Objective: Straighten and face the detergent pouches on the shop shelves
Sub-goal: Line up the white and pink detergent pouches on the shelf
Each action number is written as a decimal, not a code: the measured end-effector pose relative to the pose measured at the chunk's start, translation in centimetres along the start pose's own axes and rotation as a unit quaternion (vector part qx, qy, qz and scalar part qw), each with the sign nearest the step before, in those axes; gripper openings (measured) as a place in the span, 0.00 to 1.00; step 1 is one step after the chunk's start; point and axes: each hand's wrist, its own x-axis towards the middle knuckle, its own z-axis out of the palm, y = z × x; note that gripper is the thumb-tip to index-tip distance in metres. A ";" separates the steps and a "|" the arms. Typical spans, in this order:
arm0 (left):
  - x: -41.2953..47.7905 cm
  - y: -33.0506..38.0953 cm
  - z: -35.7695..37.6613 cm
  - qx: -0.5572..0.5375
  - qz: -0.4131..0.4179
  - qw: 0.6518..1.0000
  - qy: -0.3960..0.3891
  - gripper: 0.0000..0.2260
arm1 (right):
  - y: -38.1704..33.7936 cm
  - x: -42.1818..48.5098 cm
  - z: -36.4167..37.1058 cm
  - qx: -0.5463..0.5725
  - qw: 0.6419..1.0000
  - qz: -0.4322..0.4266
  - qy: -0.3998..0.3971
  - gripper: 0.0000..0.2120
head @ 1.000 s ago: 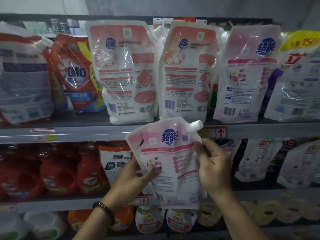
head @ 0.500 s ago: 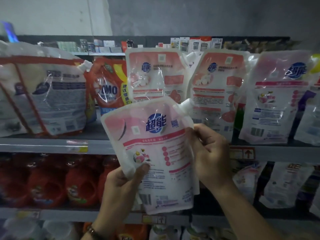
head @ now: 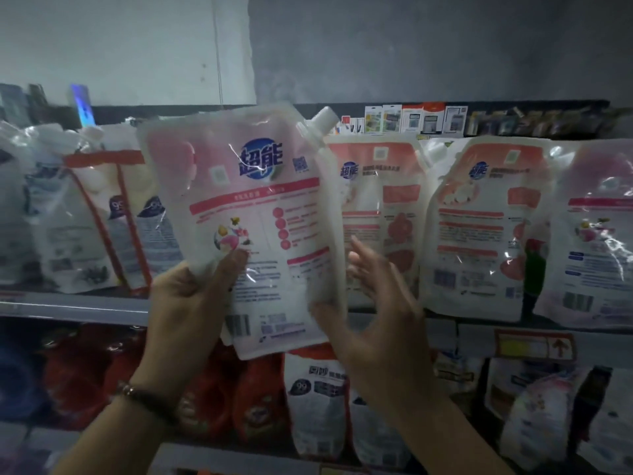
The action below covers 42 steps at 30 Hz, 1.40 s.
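My left hand (head: 191, 303) grips a pink and white detergent pouch (head: 260, 214) by its lower left edge, thumb on its printed side. The pouch is raised in front of the upper shelf, its white spout (head: 322, 121) at the top right. My right hand (head: 370, 306) is beside the pouch's lower right edge with fingers spread and blurred; the thumb seems to touch the pouch. On the upper shelf (head: 68, 306) behind stand two coral-labelled pouches (head: 380, 214) (head: 479, 228) and another pink pouch (head: 596, 234).
White and red-edged pouches (head: 102, 214) stand on the upper shelf at the left. Below are red bottles (head: 205, 399) and more white pouches (head: 315, 399). A red and yellow price label (head: 534, 344) hangs on the shelf edge. Small boxed goods (head: 414, 120) line the top.
The pouch has been lifted from in front of the lower shelf up to the upper shelf. My right hand has let go of its right edge and opened its fingers.
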 end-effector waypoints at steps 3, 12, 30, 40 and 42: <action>3.0 0.1 -1.5 0.011 0.012 1.000 0.012 0.06 | -0.6 -0.4 1.8 -0.017 0.999 -0.020 -0.040 0.37; 9.0 -0.9 -3.4 -0.003 -0.010 1.000 -0.029 0.06 | -1.0 0.0 7.2 -0.081 0.986 -0.011 -0.148 0.41; 11.9 -6.1 -1.4 -0.052 -0.157 0.982 -0.092 0.10 | 0.8 -0.1 10.5 -0.111 0.973 0.069 -0.193 0.49; 12.2 -4.8 -2.4 0.056 -0.174 0.975 -0.129 0.12 | 1.2 -0.5 10.7 -0.130 0.970 0.061 -0.198 0.47; 11.5 -4.5 -2.3 0.067 -0.141 0.981 -0.114 0.10 | 1.1 -0.4 10.4 -0.108 0.974 0.059 -0.188 0.44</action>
